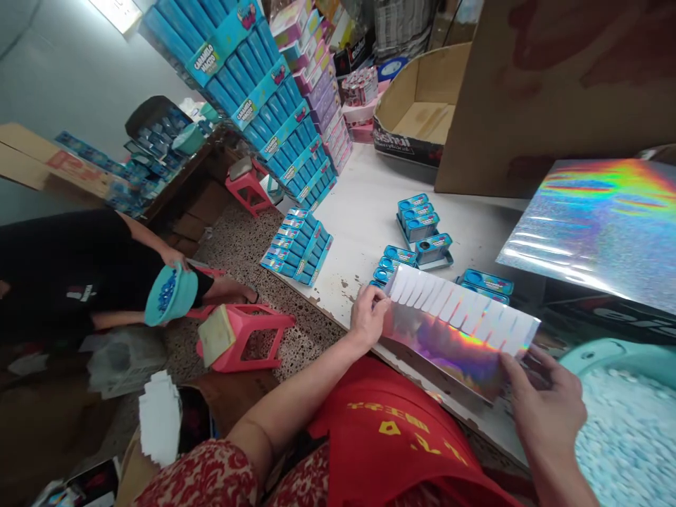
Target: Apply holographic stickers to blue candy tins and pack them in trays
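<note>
I hold a stack of holographic foil sheets (454, 331) with a white notched top edge over the near edge of the white table (364, 211). My left hand (368, 315) pinches its left end, and my right hand (546, 405) grips its lower right corner. Just behind the sheets lie several small blue boxes (422, 236), some standing in open trays.
A display tray of blue boxes (296, 246) sits at the table's corner, with tall stacks of them (264, 91) behind. A large holographic sheet (602, 225), cardboard box (422, 105) and teal basin of white pellets (623, 422) are right. Another person holds a teal bowl (170, 294) beside pink stools (240, 338).
</note>
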`<state>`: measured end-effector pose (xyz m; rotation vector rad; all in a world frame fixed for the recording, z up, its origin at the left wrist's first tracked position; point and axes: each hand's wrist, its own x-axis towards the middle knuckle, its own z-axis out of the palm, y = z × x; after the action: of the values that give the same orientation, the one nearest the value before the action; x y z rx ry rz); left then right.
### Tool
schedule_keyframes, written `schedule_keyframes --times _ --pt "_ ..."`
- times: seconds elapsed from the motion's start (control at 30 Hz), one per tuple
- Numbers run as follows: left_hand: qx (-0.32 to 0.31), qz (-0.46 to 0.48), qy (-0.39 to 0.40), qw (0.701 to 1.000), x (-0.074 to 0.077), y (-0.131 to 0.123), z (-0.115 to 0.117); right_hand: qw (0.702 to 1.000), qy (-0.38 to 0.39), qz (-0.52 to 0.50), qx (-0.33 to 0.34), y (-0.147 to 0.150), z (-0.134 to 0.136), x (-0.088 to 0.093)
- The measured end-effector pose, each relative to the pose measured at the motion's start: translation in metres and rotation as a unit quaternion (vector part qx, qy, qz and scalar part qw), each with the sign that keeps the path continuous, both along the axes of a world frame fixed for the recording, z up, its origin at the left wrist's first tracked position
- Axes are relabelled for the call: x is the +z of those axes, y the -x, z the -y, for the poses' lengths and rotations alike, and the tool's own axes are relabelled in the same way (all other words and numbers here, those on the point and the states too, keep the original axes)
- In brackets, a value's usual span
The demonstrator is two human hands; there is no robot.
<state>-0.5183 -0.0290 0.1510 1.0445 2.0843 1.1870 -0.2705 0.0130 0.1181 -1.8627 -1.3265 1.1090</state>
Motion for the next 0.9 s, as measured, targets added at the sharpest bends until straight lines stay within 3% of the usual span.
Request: schedule_keyframes --times 0.1,0.27,0.43,0.57,0.73,0.9 --pt "-0.005 0.061 -0.001 0.998 0.001 0.001 0.003 0.997 0.007 -0.056 -0.055 0.005 -0.001 0.003" --pt "0.014 0.167 0.005 0.986 0.002 0.014 0.008 0.974 0.051 -0.219 -0.038 0.007 -0.008 0.003" --pt "-0.012 0.19 0.011 0.982 0.002 0.016 0.011 0.983 0.057 -0.174 -0.01 0.007 -0.008 -0.009" --pt "-0.014 0.247 -0.019 0.969 0.013 0.01 0.016 0.992 0.04 -0.117 -0.001 0.008 -0.005 -0.012" --pt "-0.008 0.279 -0.046 0.959 0.028 0.008 0.024 0.975 0.078 -0.21 -0.001 0.01 -0.002 0.004" --pt "0.024 0.308 -0.056 0.949 0.025 0.003 0.027 0.95 0.136 -0.282 -0.017 0.015 0.003 0.01"
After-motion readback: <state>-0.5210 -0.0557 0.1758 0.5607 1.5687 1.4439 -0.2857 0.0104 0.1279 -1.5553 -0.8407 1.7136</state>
